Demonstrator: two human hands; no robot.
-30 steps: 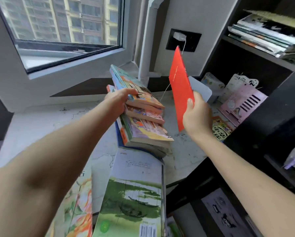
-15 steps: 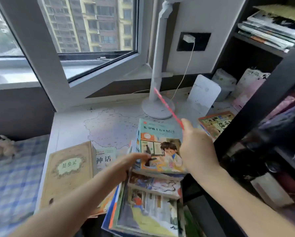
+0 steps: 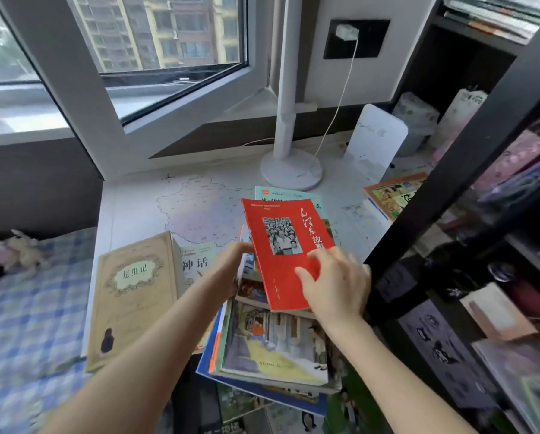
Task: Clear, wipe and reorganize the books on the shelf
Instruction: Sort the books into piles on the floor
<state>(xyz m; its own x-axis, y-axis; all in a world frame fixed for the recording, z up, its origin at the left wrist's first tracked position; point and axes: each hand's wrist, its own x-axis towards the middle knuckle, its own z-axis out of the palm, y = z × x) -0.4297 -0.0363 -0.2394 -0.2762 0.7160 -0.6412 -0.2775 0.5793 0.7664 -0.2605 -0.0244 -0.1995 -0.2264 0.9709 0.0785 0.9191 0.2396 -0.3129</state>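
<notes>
Thin red paperback book (image 3: 281,245) lies atop the stack of colourful picture books (image 3: 275,346), with my left hand (image 3: 228,270) clutching the stack's left edge. My right hand (image 3: 337,283) sits on the red cover, can't tell if it's actually gripping. The black shelf unit (image 3: 450,183) holds blurry books (image 3: 509,161).

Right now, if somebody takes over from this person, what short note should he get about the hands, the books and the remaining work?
Left hand holds the left edge of the book stack.
Right hand lies on the red book on top of that stack; a grip cannot be confirmed.
Done: several books are out on the desk.
Left: the shelf books to clear, wiping, reorganizing.
</notes>
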